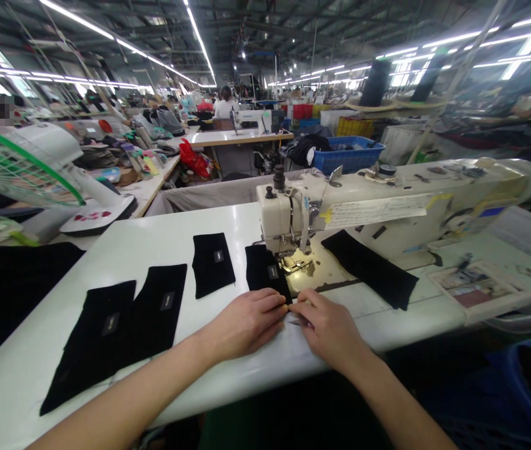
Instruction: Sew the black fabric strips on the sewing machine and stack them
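Observation:
A black fabric piece with a small grey label lies beside the presser foot of the sewing machine. Over its near end, my left hand has its fingers pressed together, pinching the near corner. My right hand meets it there, thumb and forefinger closed at the same corner. A small shiny thing shows under the right fingers, too unclear to name. To the left lie another labelled black piece and a pair of larger overlapping ones. A plain black strip rests right of the needle.
The white tabletop carries the work. A parts tray is set at the right, and a blue basket stands below. At left is a fan. Beyond are a blue crate, another sewing table and a seated person.

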A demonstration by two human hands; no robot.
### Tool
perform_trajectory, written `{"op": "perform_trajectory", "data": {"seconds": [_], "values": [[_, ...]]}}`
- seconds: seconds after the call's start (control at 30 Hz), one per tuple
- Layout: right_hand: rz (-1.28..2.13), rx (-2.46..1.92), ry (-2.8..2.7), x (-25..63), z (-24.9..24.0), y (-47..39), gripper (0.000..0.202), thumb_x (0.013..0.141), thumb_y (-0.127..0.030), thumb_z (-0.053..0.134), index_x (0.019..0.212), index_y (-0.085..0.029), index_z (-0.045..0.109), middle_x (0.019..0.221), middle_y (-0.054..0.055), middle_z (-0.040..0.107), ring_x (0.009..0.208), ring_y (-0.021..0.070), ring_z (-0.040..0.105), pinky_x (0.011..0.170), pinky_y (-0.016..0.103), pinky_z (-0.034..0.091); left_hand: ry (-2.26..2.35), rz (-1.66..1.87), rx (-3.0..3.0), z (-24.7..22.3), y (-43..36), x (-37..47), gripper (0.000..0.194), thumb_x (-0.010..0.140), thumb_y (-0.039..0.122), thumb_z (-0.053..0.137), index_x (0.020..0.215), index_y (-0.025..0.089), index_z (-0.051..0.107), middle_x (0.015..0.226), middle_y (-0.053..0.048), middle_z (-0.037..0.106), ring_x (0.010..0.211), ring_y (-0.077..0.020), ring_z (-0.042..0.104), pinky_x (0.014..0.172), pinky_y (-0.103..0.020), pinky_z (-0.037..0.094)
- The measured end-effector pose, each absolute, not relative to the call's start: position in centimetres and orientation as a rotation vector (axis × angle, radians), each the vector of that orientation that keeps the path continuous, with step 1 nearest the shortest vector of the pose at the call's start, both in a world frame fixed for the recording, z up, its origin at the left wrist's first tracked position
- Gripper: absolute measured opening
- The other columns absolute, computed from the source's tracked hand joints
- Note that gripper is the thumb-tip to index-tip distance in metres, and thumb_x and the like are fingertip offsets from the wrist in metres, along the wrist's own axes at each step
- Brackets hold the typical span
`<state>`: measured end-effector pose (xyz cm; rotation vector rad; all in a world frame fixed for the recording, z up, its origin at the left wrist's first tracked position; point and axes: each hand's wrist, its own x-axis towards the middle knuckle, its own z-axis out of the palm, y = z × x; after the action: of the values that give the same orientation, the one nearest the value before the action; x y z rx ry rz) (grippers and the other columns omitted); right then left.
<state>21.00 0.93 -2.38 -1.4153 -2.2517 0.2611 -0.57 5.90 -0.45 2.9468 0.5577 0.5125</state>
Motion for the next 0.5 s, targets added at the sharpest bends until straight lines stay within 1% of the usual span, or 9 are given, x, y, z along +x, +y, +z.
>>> {"op": "perform_trajectory", "data": {"seconds": [0.23, 0.4, 0.5], "values": [[0.24, -1.437, -2.247, 20.8, -2.3, 2.0, 0.034, 0.084, -0.003, 0.056, 0.107, -0.022, 0.072, 0.1, 0.003, 0.066, 0.085, 0.0168, 0.065, 0.069, 0.025, 0.05, 0.562, 0.482, 2.977, -0.1, 7.2, -0.5, 0.026, 0.101, 0.022, 0.046, 0.113, 0.012, 0.067, 0.113, -0.014, 0.068, 0.108, -0.0249, 0.064, 0.093, -0.04, 0.059], [0.199, -1.441, -2.213, 20.9, -2.6, 1.8, 0.042, 0.083, -0.002, 0.057, 0.117, -0.022, 0.069, 0.109, 0.004, 0.067, 0.09, 0.0179, 0.067, 0.072, 0.025, 0.052, 0.579, 0.48, 3.012, 0.0, 8.0, -0.7, 0.028, 0.102, 0.023, 0.046, 0.116, 0.01, 0.067, 0.114, -0.014, 0.068, 0.108, -0.0252, 0.065, 0.093, -0.04, 0.059], [0.142, -1.485, -2.12, 21.8, -2.9, 1.4, 0.039, 0.085, -0.003, 0.054, 0.117, -0.021, 0.069, 0.112, 0.006, 0.067, 0.089, 0.0187, 0.068, 0.072, 0.027, 0.053, 0.587, 0.487, 3.01, 0.1, 8.6, -0.8, 0.029, 0.102, 0.023, 0.046, 0.118, 0.01, 0.067, 0.115, -0.015, 0.068, 0.108, -0.0254, 0.065, 0.093, -0.04, 0.059]]}}
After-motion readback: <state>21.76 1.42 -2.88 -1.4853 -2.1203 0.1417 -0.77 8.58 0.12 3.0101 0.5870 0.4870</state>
